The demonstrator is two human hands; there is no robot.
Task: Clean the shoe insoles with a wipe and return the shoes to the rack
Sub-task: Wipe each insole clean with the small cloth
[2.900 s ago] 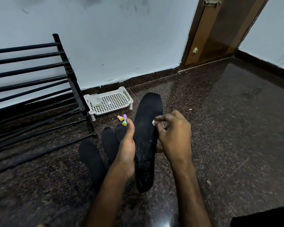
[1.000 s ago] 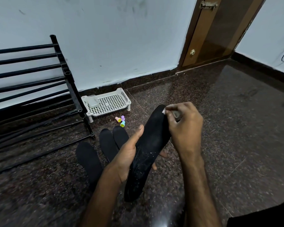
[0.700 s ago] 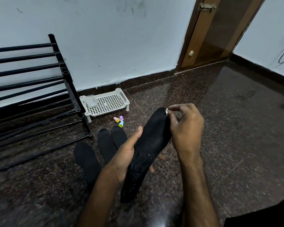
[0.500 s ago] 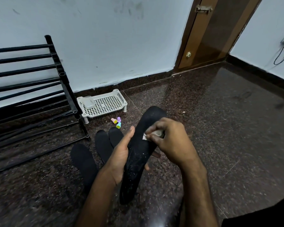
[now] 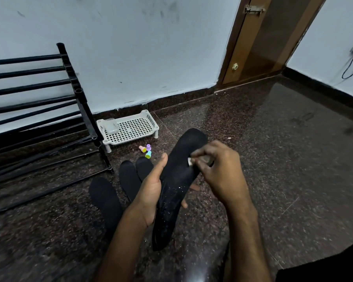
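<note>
Left hand (image 5: 151,192), fingers mostly hidden, grips one black insole (image 5: 177,180) at centre while the right hand (image 5: 218,174) pinches a largely concealed white wipe (image 5: 190,162) against it; three more insoles (image 5: 105,198) lie at 8 o'clock, the cut-off shoe rack (image 5: 77,92) at 9.

Home room: granite floor (image 5: 273,159), shoe rack (image 5: 39,110), wooden door (image 5: 273,37).
</note>
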